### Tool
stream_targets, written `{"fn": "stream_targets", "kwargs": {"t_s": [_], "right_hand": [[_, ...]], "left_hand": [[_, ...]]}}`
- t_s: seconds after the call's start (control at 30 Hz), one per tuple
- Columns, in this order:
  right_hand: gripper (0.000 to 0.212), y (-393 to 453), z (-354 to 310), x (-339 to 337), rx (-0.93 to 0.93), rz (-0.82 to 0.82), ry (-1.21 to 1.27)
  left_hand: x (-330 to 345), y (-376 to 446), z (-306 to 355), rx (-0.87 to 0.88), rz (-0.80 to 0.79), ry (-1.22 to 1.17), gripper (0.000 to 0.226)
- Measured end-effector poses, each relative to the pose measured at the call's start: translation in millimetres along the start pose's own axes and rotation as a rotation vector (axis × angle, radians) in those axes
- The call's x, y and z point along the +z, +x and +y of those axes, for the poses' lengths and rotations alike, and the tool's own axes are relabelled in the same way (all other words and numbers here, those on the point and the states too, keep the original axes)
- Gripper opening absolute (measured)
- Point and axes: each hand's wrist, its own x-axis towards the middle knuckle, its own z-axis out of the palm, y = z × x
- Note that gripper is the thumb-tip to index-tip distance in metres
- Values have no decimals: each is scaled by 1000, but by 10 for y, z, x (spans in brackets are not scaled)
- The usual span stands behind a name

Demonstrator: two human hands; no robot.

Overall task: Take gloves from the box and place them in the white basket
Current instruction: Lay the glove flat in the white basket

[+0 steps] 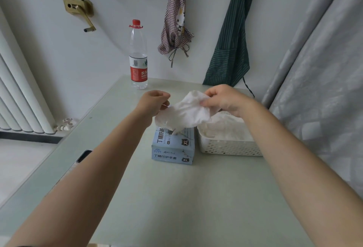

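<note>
A pale blue glove box (172,148) marked XL lies on the table's middle. Right beside it stands the white perforated basket (225,146) with white gloves (225,127) piled inside. A white glove (188,113) hangs stretched in the air above the box, its lower end reaching the box's opening. My left hand (153,100) pinches the glove's left edge. My right hand (222,99) pinches its upper right end, above the basket's far left corner.
A water bottle (138,56) with a red cap stands at the table's back edge. A dark phone (83,156) lies near the left edge, partly hidden by my left forearm. Two aprons hang on the wall behind. A grey curtain runs along the right side.
</note>
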Motion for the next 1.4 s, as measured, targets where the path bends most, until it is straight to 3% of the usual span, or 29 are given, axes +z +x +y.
{"fn": "stream_targets", "kwargs": {"t_s": [0.07, 0.17, 0.27, 0.33, 0.47, 0.6, 0.7, 0.8, 0.97, 1.13, 1.2, 1.27, 1.4], "right_hand": [[19, -35, -42, -47, -18, 31, 15], [17, -115, -169, -32, -76, -46, -53], [12, -171, -276, 27, -107, -21, -127], [11, -205, -292, 15, -102, 12, -141], [26, -282, -212, -118, -75, 79, -96], [14, -326, -199, -177, -116, 215, 66], [6, -387, -306, -144, -176, 317, 109], [6, -413, -430, -41, -223, 336, 76], [8, -392, -579, 9, -211, 420, 135], [10, -274, -596, -17, -145, 529, 211], [11, -202, -579, 11, -131, 518, 182], [19, -135, -559, 51, -130, 460, 140], [20, -26, -585, 157, -201, 272, 29]], "left_hand": [[23, -57, 74, 68, -47, -5, 13], [98, -162, 219, 247, -252, 92, 35], [220, -261, 349, 267, -434, 217, 46], [236, -274, 355, 226, -419, 237, 35], [158, -273, 279, 211, -239, 215, 3], [151, -303, 307, 154, -105, 162, 20], [199, -424, 423, 153, -276, 74, 23], [254, -515, 501, 275, -406, 110, 35], [282, -489, 466, 305, -296, 190, 23], [121, -325, 254, 106, -197, 160, 17], [44, -225, 156, 17, -140, 214, 17], [-12, -171, 119, 6, -186, 337, 24], [-49, -101, 193, 207, -372, 116, 54]]}}
